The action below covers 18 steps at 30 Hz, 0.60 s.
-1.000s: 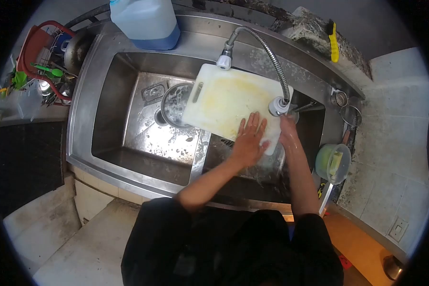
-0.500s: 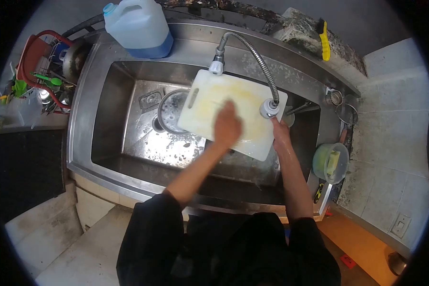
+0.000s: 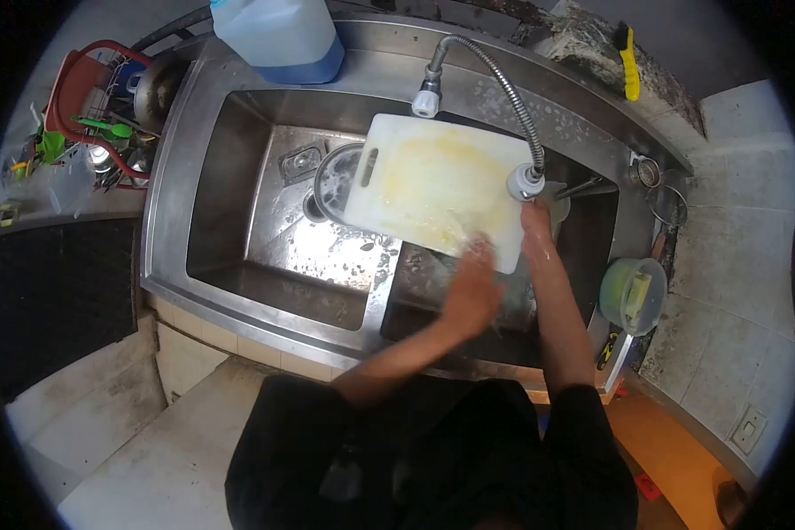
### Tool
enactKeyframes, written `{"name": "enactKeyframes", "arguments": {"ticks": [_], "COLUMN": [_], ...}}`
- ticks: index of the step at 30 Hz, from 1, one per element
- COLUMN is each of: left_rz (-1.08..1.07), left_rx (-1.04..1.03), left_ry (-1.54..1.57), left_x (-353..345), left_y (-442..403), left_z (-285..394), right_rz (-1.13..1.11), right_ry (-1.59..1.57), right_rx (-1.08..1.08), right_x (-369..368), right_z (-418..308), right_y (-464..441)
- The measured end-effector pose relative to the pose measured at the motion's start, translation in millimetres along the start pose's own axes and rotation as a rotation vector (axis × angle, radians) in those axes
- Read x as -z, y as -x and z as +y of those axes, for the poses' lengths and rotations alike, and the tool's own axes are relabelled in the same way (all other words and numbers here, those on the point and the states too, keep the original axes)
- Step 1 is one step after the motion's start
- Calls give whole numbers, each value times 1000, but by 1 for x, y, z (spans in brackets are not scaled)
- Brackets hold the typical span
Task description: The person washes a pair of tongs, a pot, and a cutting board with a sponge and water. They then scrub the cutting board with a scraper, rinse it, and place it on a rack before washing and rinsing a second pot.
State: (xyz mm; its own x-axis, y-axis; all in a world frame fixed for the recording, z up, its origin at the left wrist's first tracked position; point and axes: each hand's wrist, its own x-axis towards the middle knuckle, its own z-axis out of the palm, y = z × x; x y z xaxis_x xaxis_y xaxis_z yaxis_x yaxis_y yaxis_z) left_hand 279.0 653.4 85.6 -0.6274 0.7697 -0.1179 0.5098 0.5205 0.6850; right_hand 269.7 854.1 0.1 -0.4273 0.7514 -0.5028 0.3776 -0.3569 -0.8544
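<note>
A white cutting board (image 3: 442, 181) with yellowish stains and a handle slot is held tilted over the sink divider, under the faucet head (image 3: 526, 182). My right hand (image 3: 536, 223) grips the board's right edge; its fingers are partly hidden behind the board and the faucet head. Near the board's lower right edge is my left hand (image 3: 473, 287). Motion smears its fingers, so their pose and any contact with the board are unclear. Below the board's left side, a round metal pot (image 3: 334, 181) with whitish suds sits partly covered in the left basin.
The steel double sink (image 3: 172, 221) has a divider (image 3: 382, 287) between its basins. Behind stands a jug of blue liquid (image 3: 283, 44). At right are a tub with a sponge (image 3: 632, 296) and strainers (image 3: 667, 208). Dishes crowd a red-rimmed rack (image 3: 66, 97) at left.
My left hand has swept from the middle of the board down and right to its lower edge. My right hand still holds the right edge. The whole view has shifted slightly.
</note>
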Motion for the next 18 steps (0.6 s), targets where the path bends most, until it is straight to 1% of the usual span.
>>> {"name": "enactKeyframes", "arguments": {"ticks": [1,3,5,6,7,8,9,10,11,12,13,14,15,17,18], "left_rz": [90,100,113,119,117,182,242,308,310,232,154,135,133,267,370], "left_rx": [-225,-196,-157,-139,-140,-48,45,82,75,-44,-160,-144,-144,16,142], "left_ry": [-36,-81,-206,-283,-289,-272,-253,-267,-269,-195,-120,-79,-78,-357,-188], "left_x": [-28,-37,-15,4,15,23,27,20,14,7,7,10,8,9,21], "left_y": [9,-1,-3,-2,-7,-9,-7,-11,-13,-9,-4,-4,-5,-15,-24], "left_z": [1,-24,-48,-60,-65,-70,-72,-68,-58,-45,-35,-31,-42,-83,-92], "right_rz": [-40,-80,-336,-339,-306,-265,-255,-183,-113,-112,-145,-177,-175,-165,-156], "right_ry": [31,74,-210,-209,-271,-334,-340,-253,-164,-164,-177,-190,-190,-73,-75], "right_rx": [28,51,14,15,-50,-127,-145,-33,86,86,27,-28,-30,-40,-43], "right_x": [3,8,12,9,1,-5,-9,-16,-22,-24,-24,-26,-25,-20,-18], "right_z": [16,21,6,-8,-25,-28,-20,-18,-21,-26,-35,-42,-43,-44,-37], "right_y": [-22,-41,-45,-39,-28,-16,-9,-8,-10,-5,2,6,7,6,0]}}
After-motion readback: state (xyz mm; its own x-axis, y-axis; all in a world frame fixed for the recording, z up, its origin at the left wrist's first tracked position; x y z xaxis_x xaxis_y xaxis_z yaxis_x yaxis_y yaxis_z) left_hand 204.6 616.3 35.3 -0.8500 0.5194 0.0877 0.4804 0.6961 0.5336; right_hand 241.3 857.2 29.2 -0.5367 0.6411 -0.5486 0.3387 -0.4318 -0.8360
